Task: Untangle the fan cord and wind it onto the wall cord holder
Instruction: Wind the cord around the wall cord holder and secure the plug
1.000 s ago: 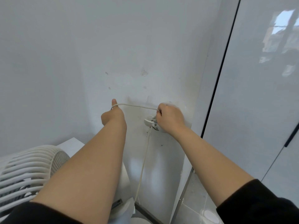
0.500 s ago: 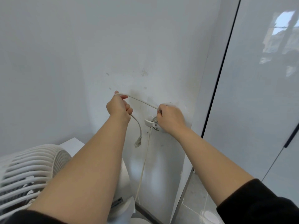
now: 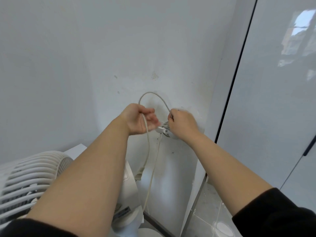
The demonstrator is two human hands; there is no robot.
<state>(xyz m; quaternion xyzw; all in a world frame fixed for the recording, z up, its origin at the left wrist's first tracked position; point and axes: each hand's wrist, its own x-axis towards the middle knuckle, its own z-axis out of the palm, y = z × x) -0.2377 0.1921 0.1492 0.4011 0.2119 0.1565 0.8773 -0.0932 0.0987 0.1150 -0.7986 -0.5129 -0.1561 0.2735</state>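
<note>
A thin white fan cord (image 3: 154,95) arches in a loop on the wall above both hands. My left hand (image 3: 138,121) holds the cord, fingers curled around it, just left of the wall cord holder (image 3: 165,130). From that hand the cord's free end hangs down to its plug (image 3: 139,171). My right hand (image 3: 183,124) pinches the cord at the loop's right end and covers most of the small round white holder. A second strand (image 3: 153,170) drops from the holder toward the floor.
A white fan (image 3: 32,175) with a ribbed grille stands at the lower left, its base (image 3: 131,212) under my left forearm. A glossy door panel (image 3: 277,100) with a dark edge fills the right side. Grey floor tiles (image 3: 205,212) lie below.
My left hand has moved right, close to the holder. The cord between the hands went from taut to a slack loop arching upward, and the plug end now hangs lower.
</note>
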